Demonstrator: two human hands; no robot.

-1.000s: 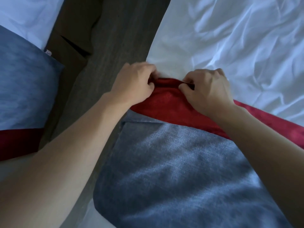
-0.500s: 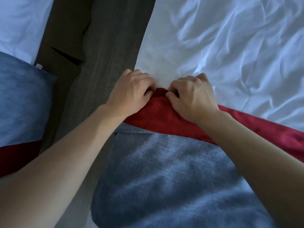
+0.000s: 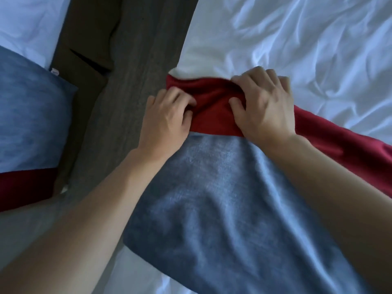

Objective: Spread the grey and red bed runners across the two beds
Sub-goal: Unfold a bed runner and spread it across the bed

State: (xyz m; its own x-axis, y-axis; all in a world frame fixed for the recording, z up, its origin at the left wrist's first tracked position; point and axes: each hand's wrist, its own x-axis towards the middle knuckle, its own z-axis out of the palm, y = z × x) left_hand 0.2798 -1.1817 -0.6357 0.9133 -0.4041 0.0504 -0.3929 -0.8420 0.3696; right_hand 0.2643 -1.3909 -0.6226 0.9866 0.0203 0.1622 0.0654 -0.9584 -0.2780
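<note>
Head view: left hand [image 3: 167,119] and right hand [image 3: 265,105] both gripping bunched red runner [image 3: 212,109], fingertips buried.

The left hand [image 3: 167,122] has its fingertips buried in the red band [image 3: 214,111], and the right hand [image 3: 265,109] covers the fold it holds, so the hem there cannot be seen. The grey runner [image 3: 222,198] runs off the bottom edge. The far bed [image 3: 25,26] and its runner [image 3: 27,128] are cut by the left edge.
</note>
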